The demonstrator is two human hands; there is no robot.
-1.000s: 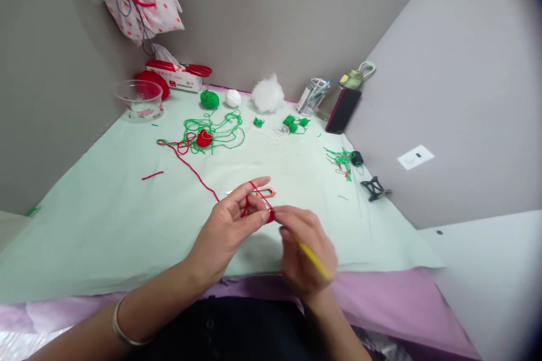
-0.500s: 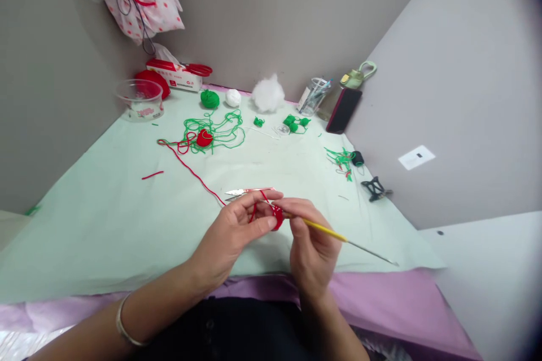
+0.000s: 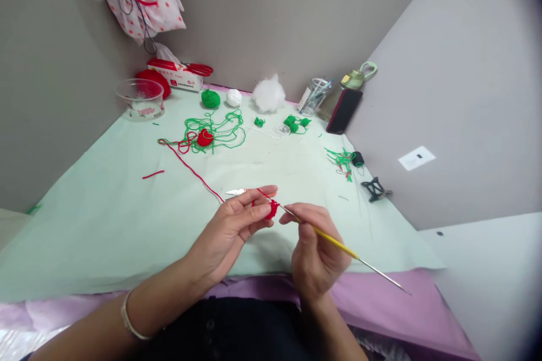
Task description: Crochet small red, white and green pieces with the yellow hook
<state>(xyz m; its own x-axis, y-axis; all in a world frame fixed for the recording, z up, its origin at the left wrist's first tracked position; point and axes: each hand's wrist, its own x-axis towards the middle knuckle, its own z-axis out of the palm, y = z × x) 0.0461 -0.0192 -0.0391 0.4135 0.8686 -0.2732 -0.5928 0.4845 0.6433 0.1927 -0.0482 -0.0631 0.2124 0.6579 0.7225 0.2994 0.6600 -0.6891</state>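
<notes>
A clear tub (image 3: pixel 141 111) stands at the far left of the tabletop (image 3: pixel 127 225). Next, a red yarn ball (image 3: pixel 205 137) lies among tangled green yarn (image 3: pixel 195 122). The left hand (image 3: pixel 226 228) pinches a small red crochet piece (image 3: pixel 273 211) above the tabletop, near scissors (image 3: pixel 236 192). The right hand (image 3: pixel 319 254) grips a yellow-handled hook (image 3: pixel 339 245), its tip at the piece's right edge. Farther back leans a phone (image 3: pixel 345 111).

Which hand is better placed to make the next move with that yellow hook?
Probably the right hand: it holds the yellow hook, whose front end reaches the small red piece. The left hand looks busy, pinching that piece with red yarn over a finger.
</notes>
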